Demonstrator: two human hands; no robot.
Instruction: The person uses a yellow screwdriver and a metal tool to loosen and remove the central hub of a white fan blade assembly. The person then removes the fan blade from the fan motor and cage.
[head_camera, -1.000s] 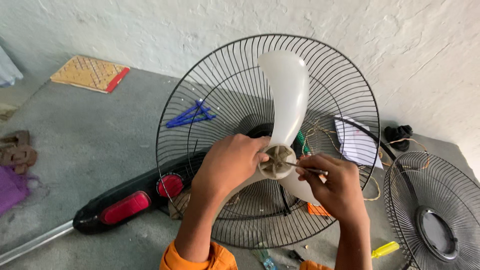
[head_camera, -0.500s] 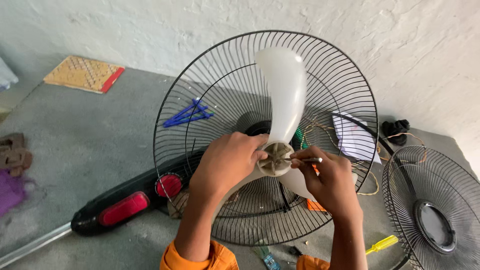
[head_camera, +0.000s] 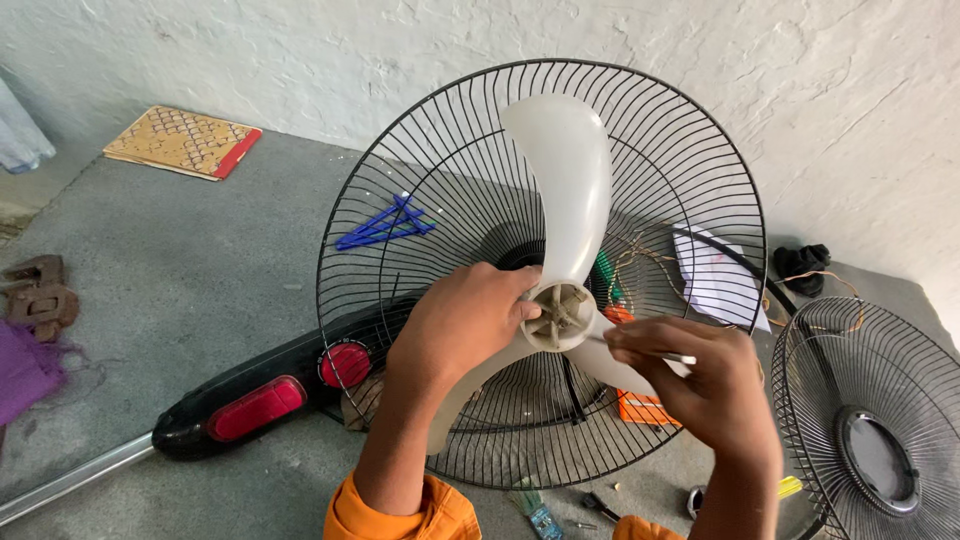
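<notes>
A white three-blade fan blade (head_camera: 565, 190) sits against the black wire rear grille (head_camera: 420, 150) of a pedestal fan lying on the grey floor. My left hand (head_camera: 460, 325) grips the blade hub (head_camera: 558, 315) from the left side. My right hand (head_camera: 700, 385) is closed on a thin metal tool (head_camera: 680, 357), a slim screwdriver or pin, whose tip points towards the hub. The fan's black control housing (head_camera: 260, 400) with red buttons stretches down to the left, ending in a metal pole (head_camera: 70, 480).
A second front grille (head_camera: 870, 440) lies at the right. Behind the grille are a blue plastic piece (head_camera: 385, 225), loose wires (head_camera: 640, 260), a white paper (head_camera: 715, 280) and an orange object (head_camera: 640, 408). A patterned mat (head_camera: 180, 140) lies far left, purple cloth (head_camera: 25, 370) at the left edge.
My right hand has drawn a little right and down from the hub with the thin tool. The left hand keeps its grip on the hub.
</notes>
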